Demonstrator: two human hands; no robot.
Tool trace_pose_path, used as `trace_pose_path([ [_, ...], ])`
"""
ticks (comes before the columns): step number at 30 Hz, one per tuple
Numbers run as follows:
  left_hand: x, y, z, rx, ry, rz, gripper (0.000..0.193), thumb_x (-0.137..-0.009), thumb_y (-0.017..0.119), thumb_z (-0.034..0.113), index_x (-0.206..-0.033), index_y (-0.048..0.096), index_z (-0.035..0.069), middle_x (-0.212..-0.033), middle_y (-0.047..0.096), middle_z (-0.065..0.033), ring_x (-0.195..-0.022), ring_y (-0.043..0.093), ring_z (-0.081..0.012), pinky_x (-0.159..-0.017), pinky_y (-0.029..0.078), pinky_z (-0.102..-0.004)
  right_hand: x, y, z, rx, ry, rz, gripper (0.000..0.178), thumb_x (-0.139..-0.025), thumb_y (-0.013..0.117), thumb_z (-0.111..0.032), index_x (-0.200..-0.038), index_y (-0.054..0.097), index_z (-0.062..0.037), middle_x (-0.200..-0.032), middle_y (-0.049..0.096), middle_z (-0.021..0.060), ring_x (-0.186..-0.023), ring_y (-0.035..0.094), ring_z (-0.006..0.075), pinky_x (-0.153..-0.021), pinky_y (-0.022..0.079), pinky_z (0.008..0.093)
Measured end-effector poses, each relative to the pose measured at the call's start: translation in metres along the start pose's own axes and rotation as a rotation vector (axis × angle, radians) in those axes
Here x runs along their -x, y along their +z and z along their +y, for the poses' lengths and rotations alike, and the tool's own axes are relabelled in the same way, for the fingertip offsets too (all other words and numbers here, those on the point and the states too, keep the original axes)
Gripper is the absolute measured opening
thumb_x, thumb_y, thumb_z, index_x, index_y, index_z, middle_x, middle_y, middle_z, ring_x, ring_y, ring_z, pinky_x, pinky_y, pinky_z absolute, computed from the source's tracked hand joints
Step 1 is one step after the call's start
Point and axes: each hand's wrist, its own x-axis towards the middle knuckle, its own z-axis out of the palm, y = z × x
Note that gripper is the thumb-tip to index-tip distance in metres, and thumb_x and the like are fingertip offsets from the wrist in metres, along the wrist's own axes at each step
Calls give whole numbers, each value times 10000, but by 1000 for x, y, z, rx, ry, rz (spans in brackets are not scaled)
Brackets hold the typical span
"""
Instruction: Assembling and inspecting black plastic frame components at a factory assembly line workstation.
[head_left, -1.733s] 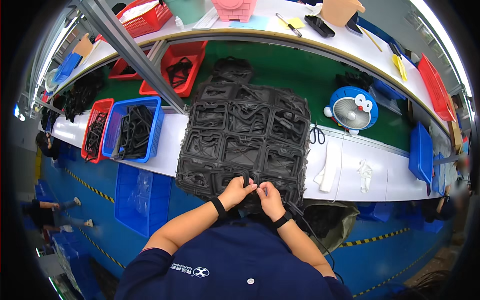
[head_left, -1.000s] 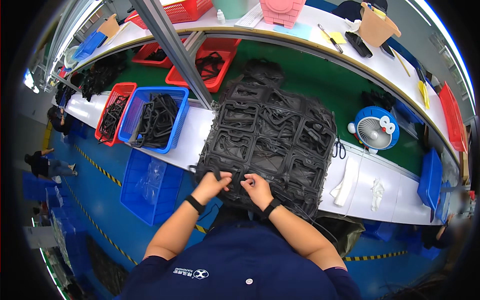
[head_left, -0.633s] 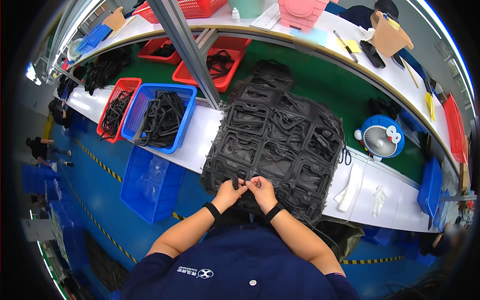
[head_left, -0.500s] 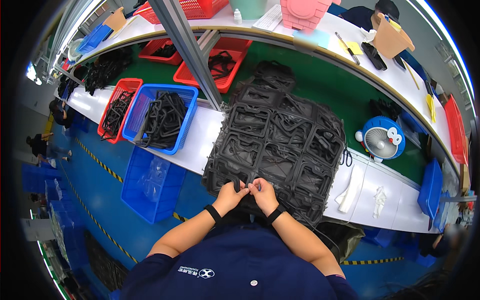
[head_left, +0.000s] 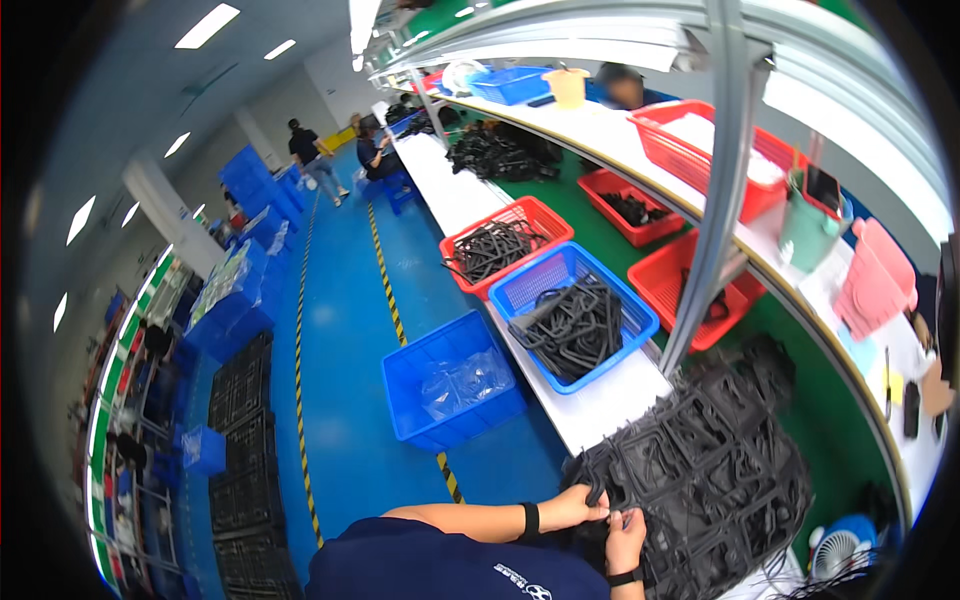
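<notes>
My left hand is closed on a bent black rubber-like strip at the near left edge of the black pile. Close against it, my right hand pinches at the same strip; its fingertips partly hide the piece. Both hands are over the near edge of a black compartmented tray, whose sections hold several black frame-shaped strips. A dark band circles each wrist.
A blue basket of black strips stands on the white bench beside a red basket of similar pieces. A metal post rises behind them. Left of the bench, a blue bin with clear plastic sits on the floor. Two people are farther off.
My view has swung left, shifting hands and tray to the lower right and showing more aisle. Both hands stay close together at the tray's near edge, still pinching the strip.
</notes>
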Motion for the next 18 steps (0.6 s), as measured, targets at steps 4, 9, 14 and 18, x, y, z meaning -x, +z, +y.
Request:
trace_pose_path([
  [4, 6, -18, 24, 172, 127, 3, 161, -897, 656, 172, -943, 608, 25, -868, 615, -9, -820, 553, -96, -755, 448, -257, -4, -26, 89, -20, 69, 166, 116, -859, 568, -12, -826, 457, -20, -682, 495, 41, -620, 470, 141, -598, 417, 292],
  [9, 18, -57, 110, 579, 306, -11, 192, -947, 575, 225, -943, 575, 33, -869, 633, -57, -824, 615, -196, -843, 478, -345, 13, -61, 112, 203, 85, -13, 74, -854, 600, -10, -885, 534, -25, -757, 539, 49, -660, 525, 152, -619, 448, 284],
  [14, 32, -135, 149, 1061, 762, 8, 397, -933, 542, 433, -1077, 508, 65, -634, 453, 11, -560, 487, -124, -671, 451, -343, 9, -52, 32, 491, -35, -2, 149, -848, 626, -150, -897, 593, -13, -851, 638, 223, -823, 628, 409, -729, 498, 431],
  [18, 18, -135, 159, 377, 667, -16, 497, -900, 644, 315, -1231, 513, -33, -666, 588, -10, -583, 590, -124, -668, 487, -282, -2, -79, -11, 376, 79, -89, 225, -816, 705, -220, -900, 658, -16, -760, 665, 152, -725, 661, 289, -679, 507, 361],
])
